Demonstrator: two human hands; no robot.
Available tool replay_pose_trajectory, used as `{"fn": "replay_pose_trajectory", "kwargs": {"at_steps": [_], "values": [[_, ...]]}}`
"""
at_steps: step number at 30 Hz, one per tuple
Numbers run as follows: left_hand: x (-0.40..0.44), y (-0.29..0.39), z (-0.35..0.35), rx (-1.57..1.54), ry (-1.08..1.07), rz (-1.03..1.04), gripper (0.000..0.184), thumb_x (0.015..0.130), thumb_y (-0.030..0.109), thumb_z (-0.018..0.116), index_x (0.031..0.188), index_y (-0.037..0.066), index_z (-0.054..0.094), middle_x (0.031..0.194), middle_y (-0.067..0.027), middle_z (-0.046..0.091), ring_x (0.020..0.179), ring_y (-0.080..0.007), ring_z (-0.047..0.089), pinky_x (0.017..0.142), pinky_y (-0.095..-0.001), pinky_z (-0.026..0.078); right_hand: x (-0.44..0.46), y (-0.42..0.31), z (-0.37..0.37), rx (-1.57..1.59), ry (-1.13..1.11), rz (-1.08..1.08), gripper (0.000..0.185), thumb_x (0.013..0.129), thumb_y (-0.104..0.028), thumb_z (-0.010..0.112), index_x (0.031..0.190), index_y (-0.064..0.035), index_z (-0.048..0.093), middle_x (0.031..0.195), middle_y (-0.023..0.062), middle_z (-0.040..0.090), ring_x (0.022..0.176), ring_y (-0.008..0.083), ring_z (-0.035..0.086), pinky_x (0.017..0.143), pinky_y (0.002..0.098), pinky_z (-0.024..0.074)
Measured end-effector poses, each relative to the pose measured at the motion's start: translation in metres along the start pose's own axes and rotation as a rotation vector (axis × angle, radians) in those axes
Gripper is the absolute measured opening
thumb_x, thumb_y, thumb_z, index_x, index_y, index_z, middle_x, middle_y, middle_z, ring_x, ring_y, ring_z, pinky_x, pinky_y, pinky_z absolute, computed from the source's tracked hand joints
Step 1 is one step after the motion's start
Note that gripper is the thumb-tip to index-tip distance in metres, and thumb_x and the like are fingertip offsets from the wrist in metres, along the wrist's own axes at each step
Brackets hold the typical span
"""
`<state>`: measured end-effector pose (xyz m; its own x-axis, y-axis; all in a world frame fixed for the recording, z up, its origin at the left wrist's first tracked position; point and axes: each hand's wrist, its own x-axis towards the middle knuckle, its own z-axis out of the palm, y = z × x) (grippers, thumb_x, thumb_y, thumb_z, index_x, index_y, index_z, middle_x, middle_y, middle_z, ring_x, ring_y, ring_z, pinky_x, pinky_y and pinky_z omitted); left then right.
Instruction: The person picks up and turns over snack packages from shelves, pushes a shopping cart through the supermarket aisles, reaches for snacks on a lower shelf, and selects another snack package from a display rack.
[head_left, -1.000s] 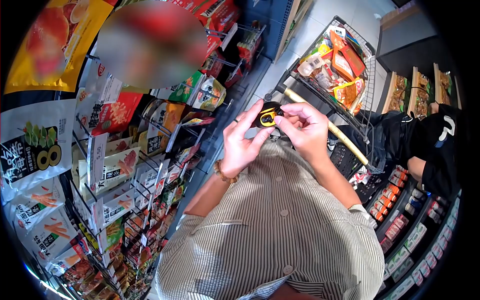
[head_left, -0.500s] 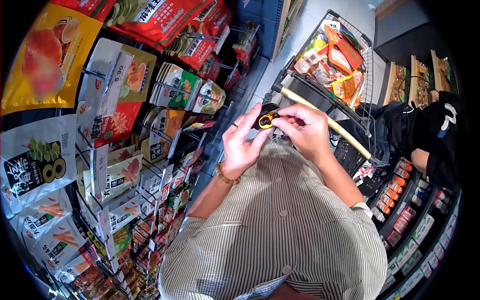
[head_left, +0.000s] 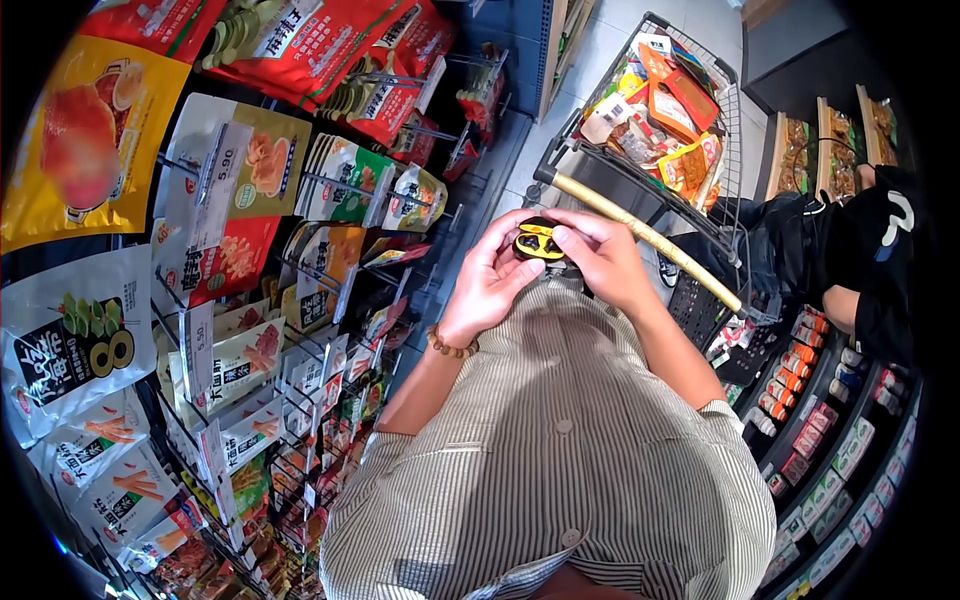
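A small black earbud case (head_left: 540,241) with a yellow inside stands open in front of my chest. Dark earbuds appear to sit in its two hollows. My left hand (head_left: 487,285) is closed around the case's left side, thumb along the lower edge. From the right, my right hand (head_left: 603,262) grips it too, with its thumb at the right hollow and fingers behind. Whether the right thumb touches an earbud I cannot tell. A beaded bracelet is on the left wrist.
A shopping cart (head_left: 730,130) full of packaged food stands ahead, its pale handle (head_left: 640,232) just beyond my hands. Racks of hanging snack bags (head_left: 245,360) line the left. At right are a person in black (head_left: 870,260) and shelves of small packs (head_left: 800,370).
The earbud case has turned so its yellow inside and both hollows face me more fully. My right hand has shifted from a fingertip pinch to holding the case's right side.
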<state>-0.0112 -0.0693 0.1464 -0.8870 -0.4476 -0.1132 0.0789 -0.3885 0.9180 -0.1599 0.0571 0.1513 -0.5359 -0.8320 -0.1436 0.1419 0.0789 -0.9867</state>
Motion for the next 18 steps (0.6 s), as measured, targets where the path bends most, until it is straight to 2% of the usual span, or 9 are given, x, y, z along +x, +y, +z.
{"fn": "replay_pose_trajectory", "kwargs": {"at_steps": [1, 3, 5, 6, 7, 13, 15, 16, 18], "values": [[0.002, -0.005, -0.002, -0.002, -0.007, -0.042, 0.060, 0.092, -0.008, 0.067, 0.147, 0.002, 0.043, 0.130, -0.0077, 0.057, 0.121, -0.0153, 0.059, 0.103, -0.0300, 0.051, -0.001, 0.003, -0.003, 0.000, 0.005, 0.001, 0.033, 0.098, -0.015, 0.068, 0.125, 0.0033, 0.068, 0.106, 0.0076, 0.074, 0.085, 0.0101, 0.065, 0.073, 0.0245, 0.0535], [0.007, -0.015, -0.005, 0.003, -0.014, -0.032, 0.054, 0.094, -0.006, 0.066, 0.144, 0.002, 0.046, 0.127, -0.0073, 0.059, 0.117, -0.0148, 0.061, 0.097, -0.0299, 0.055, -0.002, 0.008, -0.009, 0.036, -0.012, 0.190, 0.033, 0.099, -0.015, 0.068, 0.127, 0.0031, 0.068, 0.111, 0.0077, 0.073, 0.088, 0.0093, 0.066, 0.074, 0.0248, 0.0546], [0.012, -0.023, -0.007, -0.049, 0.014, -0.194, 0.046, 0.096, -0.004, 0.065, 0.138, 0.001, 0.050, 0.123, -0.0075, 0.061, 0.110, -0.0139, 0.064, 0.089, -0.0293, 0.059, -0.004, 0.017, -0.013, 0.087, -0.028, 0.216, 0.033, 0.097, -0.012, 0.069, 0.126, 0.0022, 0.068, 0.111, 0.0081, 0.073, 0.088, 0.0092, 0.067, 0.075, 0.0248, 0.0552], [0.015, -0.032, -0.008, -0.056, 0.011, -0.175, 0.038, 0.097, -0.004, 0.064, 0.133, 0.000, 0.053, 0.118, -0.0076, 0.063, 0.101, -0.0133, 0.066, 0.083, -0.0281, 0.061, -0.005, 0.023, -0.014, 0.128, -0.001, 0.233, 0.033, 0.096, -0.009, 0.070, 0.126, 0.0021, 0.068, 0.111, 0.0086, 0.073, 0.089, 0.0101, 0.068, 0.075, 0.0251, 0.0558], [0.017, -0.036, -0.008, -0.055, 0.008, -0.177, 0.038, 0.097, -0.004, 0.064, 0.133, 0.000, 0.053, 0.118, -0.0076, 0.063, 0.101, -0.0133, 0.066, 0.083, -0.0281, 0.061, -0.006, 0.029, -0.016, 0.169, 0.027, 0.249, 0.033, 0.094, -0.006, 0.070, 0.126, 0.0020, 0.068, 0.111, 0.0091, 0.073, 0.090, 0.0109, 0.068, 0.075, 0.0254, 0.0564], [0.032, -0.052, -0.003, 0.138, -0.105, -0.309, 0.053, 0.095, 0.000, 0.068, 0.145, 0.001, 0.048, 0.118, -0.0103, 0.065, 0.097, -0.0134, 0.068, 0.083, -0.0264, 0.059, -0.013, 0.059, -0.045, 0.239, 0.005, 0.294, 0.035, 0.090, 0.003, 0.071, 0.125, 0.0016, 0.066, 0.109, 0.0110, 0.073, 0.089, 0.0132, 0.070, 0.075, 0.0264, 0.0575], [0.038, -0.060, -0.002, 0.460, -0.097, -0.397, 0.067, 0.093, 0.010, 0.075, 0.150, 0.000, 0.043, 0.120, -0.0135, 0.066, 0.095, -0.0115, 0.067, 0.080, -0.0250, 0.057, -0.025, 0.091, -0.062, 0.196, 0.095, 0.326, 0.035, 0.089, 0.004, 0.071, 0.124, 0.0017, 0.066, 0.110, 0.0115, 0.073, 0.089, 0.0128, 0.070, 0.075, 0.0262, 0.0574], [0.040, -0.063, -0.004, 0.596, -0.124, -0.403, 0.075, 0.091, 0.023, 0.079, 0.152, -0.001, 0.041, 0.123, -0.0158, 0.066, 0.091, -0.0114, 0.066, 0.080, -0.0261, 0.056, -0.031, 0.110, -0.073, 0.152, 0.176, 0.355, 0.035, 0.089, 0.004, 0.071, 0.124, 0.0018, 0.066, 0.110, 0.0119, 0.073, 0.089, 0.0125, 0.070, 0.074, 0.0260, 0.0573], [0.042, -0.075, -0.010, 0.618, -0.132, -0.416, 0.078, 0.088, 0.029, 0.081, 0.150, -0.001, 0.044, 0.123, -0.0158, 0.067, 0.091, -0.0145, 0.067, 0.081, -0.0284, 0.056, -0.054, 0.146, -0.100, -0.171, 0.261, 0.400, 0.034, 0.088, 0.002, 0.069, 0.122, 0.0011, 0.067, 0.109, 0.0122, 0.074, 0.087, 0.0137, 0.071, 0.075, 0.0283, 0.0572]]}}
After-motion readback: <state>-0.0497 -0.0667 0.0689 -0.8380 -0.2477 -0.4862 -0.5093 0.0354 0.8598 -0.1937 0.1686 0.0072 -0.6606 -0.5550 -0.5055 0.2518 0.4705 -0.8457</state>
